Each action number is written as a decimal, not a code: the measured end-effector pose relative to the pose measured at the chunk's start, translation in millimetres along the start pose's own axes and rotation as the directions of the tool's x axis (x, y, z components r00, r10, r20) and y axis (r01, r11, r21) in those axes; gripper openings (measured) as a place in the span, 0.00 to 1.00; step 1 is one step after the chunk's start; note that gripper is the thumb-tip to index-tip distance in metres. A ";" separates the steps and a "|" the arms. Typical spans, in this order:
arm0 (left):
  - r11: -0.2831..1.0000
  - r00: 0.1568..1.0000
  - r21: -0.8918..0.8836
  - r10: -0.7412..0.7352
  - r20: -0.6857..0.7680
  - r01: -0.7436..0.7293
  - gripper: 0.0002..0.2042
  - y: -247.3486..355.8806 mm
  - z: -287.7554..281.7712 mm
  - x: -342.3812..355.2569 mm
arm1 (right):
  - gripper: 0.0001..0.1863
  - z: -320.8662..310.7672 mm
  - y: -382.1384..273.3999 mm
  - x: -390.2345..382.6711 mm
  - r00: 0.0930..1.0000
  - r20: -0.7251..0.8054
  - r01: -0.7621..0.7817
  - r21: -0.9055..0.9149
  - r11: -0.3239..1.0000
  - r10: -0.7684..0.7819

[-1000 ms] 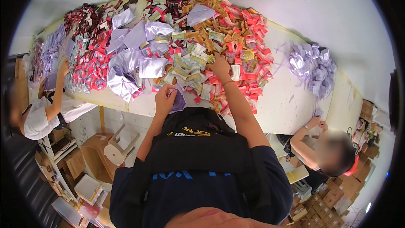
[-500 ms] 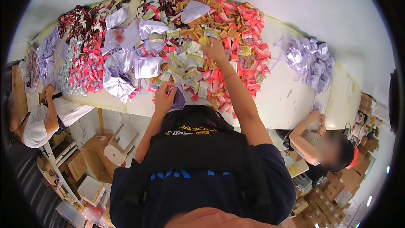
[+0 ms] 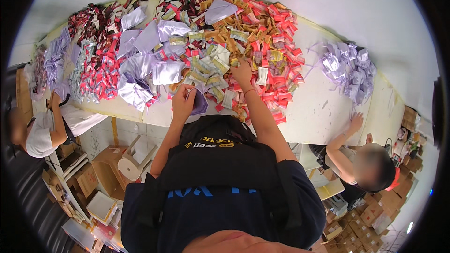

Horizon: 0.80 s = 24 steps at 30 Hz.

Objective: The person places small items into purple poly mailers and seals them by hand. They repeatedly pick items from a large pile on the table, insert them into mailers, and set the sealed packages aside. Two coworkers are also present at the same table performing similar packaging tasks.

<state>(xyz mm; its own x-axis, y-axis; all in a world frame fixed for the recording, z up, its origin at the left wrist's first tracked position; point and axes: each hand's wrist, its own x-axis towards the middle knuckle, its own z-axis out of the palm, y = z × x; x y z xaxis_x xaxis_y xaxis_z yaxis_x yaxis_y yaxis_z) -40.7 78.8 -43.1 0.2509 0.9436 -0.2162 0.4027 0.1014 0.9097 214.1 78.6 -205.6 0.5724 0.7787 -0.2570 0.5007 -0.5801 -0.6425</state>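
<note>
My left hand (image 3: 183, 100), near the table's front edge, is closed on the rim of a lavender satin pouch (image 3: 200, 104) that hangs beside its fingers. My right hand (image 3: 242, 72) reaches over the heap of small packets, its fingers bent round a small yellow packet (image 3: 234, 62) that they partly cover. Beneath and around this hand lie orange-brown packets (image 3: 220, 35), pale green and white packets (image 3: 216, 61) and pinkish-red packets (image 3: 281, 82). To the left of my left hand, several lavender satin pouches (image 3: 166, 72) rest on the heap.
Dark red packets (image 3: 86, 23) cover the table's far left. Another pile of lavender pouches (image 3: 349, 68) lies on the white table (image 3: 311, 107) at right. One person (image 3: 44, 129) sits at the left, another (image 3: 344, 159) at the right. A stool (image 3: 133, 164) and cardboard boxes (image 3: 108, 166) stand below.
My right hand has drawn back toward me with the yellow packet. My left hand stays near the front edge with the pouch. The right-hand person's hands have moved apart.
</note>
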 end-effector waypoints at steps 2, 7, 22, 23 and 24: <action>1.000 1.000 0.009 0.014 0.020 -0.014 0.04 -0.2 1.1 4.0 | 0.22 8.3 41.2 10.3 0.998 0.049 -0.064 0.491 0.869 0.046; 0.999 1.000 -0.052 0.015 0.021 -0.014 0.05 3.8 6.8 -5.4 | 0.15 -89.5 -14.0 -35.9 0.772 0.633 -0.635 0.771 -0.049 -0.051; 0.985 0.983 0.022 0.170 -0.066 -0.169 0.06 -7.8 35.7 0.1 | 0.14 -140.7 -92.3 -142.3 0.560 0.735 -0.735 0.653 0.181 -0.381; 0.988 0.988 0.026 0.152 -0.036 -0.151 0.06 -7.6 33.3 -4.0 | 0.14 -134.3 -100.7 -153.6 0.450 0.796 -0.760 0.579 0.294 -0.404; 0.990 0.990 0.021 0.141 0.000 -0.141 0.06 6.9 31.9 -6.8 | 0.12 -124.7 -99.2 -159.3 0.431 0.831 -0.770 0.542 0.336 -0.351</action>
<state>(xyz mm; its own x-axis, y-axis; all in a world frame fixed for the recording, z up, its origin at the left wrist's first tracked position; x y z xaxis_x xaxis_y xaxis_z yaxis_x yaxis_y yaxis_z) -11.6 63.0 -46.6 0.3053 0.9483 -0.0861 0.3819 -0.0391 0.9234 154.3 -17.7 -10.9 -0.4686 0.7385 -0.4849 -0.6245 -0.6651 -0.4094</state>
